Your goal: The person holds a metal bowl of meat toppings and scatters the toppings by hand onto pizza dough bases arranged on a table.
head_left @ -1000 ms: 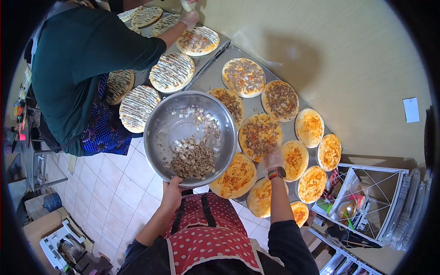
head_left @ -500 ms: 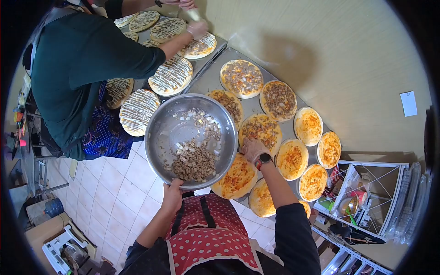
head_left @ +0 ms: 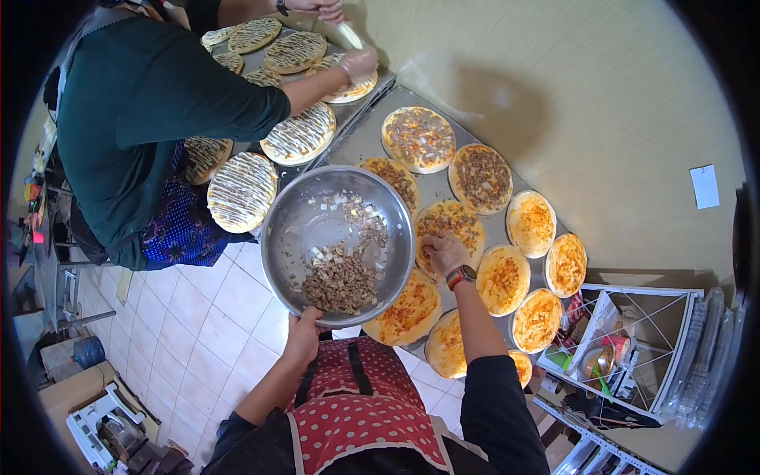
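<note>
The bench (head_left: pixel 360 144) runs from the far left to the near right, covered in topped dough rounds. At its left, a person in a dark green top (head_left: pixel 178 95) leans over white-striped rounds (head_left: pixel 241 192). The steel bowl (head_left: pixel 279 241) is held at the bench's near left edge, beyond the left hand and just left of the right hand. Directly under the right hand lies a half-covered round (head_left: pixel 465 223); orange-sauced rounds (head_left: pixel 504 279) lie to its right and near sides. The hands are apart: the left hand (head_left: pixel 302 336) is clamped on the bowl's near rim, while the right hand (head_left: pixel 446 253), in a clear glove, has its fingers bent down at the round; whether they pinch anything is hidden. Crumbled topping (head_left: pixel 340 283) is heaped toward the bowl's near side. A watch (head_left: pixel 461 275) circles the right wrist.
</note>
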Demonstrator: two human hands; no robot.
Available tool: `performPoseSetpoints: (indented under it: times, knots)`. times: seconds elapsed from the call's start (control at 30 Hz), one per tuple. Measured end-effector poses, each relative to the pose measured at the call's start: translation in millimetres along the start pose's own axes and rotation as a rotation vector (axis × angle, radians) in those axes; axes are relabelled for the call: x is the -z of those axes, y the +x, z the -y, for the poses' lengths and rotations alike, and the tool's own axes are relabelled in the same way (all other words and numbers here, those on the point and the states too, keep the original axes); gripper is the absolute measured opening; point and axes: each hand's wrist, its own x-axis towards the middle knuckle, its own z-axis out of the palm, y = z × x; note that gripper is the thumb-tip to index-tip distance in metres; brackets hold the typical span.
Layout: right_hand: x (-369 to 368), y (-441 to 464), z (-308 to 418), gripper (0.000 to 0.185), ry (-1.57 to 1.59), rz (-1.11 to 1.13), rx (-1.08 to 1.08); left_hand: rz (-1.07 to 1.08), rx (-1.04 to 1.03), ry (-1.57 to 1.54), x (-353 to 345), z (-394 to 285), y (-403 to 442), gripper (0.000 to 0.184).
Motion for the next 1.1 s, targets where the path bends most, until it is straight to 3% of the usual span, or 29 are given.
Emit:
performPoseSetpoints:
  times: [0.17,0.27,0.33,0.4,0.47,0.6,0.67,0.7,0.87,0.93,1.0,1.1]
  knots:
    - [-16,4,1,0.015,0.014,-0.036,-0.037,-0.022,0.034,0.035,-6,3,0,0.039]
    - [1,4,8,0.012,0.159,-0.192,-0.132,-0.025,0.023,0.069,-10,4,1,0.042]
    - [25,-5,20,0.008,0.350,-0.519,-0.127,-0.004,0.008,0.088,-7,11,7,0.039]
    - [52,-16,48,0.015,0.305,-0.550,-0.060,0.069,-0.013,0.141,-6,22,13,0.036]
    - [59,-21,71,0.019,0.422,-0.341,0.206,0.053,-0.023,0.137,-11,33,18,0.034]
    - [64,-18,105,0.032,0.244,-0.105,0.189,0.126,-0.068,0.242,-22,59,29,0.033]
    - [61,-25,117,0.043,0.203,0.140,0.117,0.123,-0.074,0.153,-45,50,17,0.033]
    - [73,-31,129,0.044,0.164,0.177,0.168,0.224,0.061,0.192,-44,47,20,0.050]
    - [48,-43,109,0.030,0.185,0.311,0.185,0.183,0.029,0.212,-54,53,21,0.036]
    - [44,-40,94,0.025,0.562,0.163,0.119,0.182,0.012,0.211,-55,55,22,0.035]
    - [42,-39,77,0.022,0.551,0.152,0.095,0.199,0.047,0.232,-55,57,25,0.035]
    - [49,-35,61,0.023,0.802,0.312,0.036,0.225,0.042,0.254,-49,64,35,0.035]
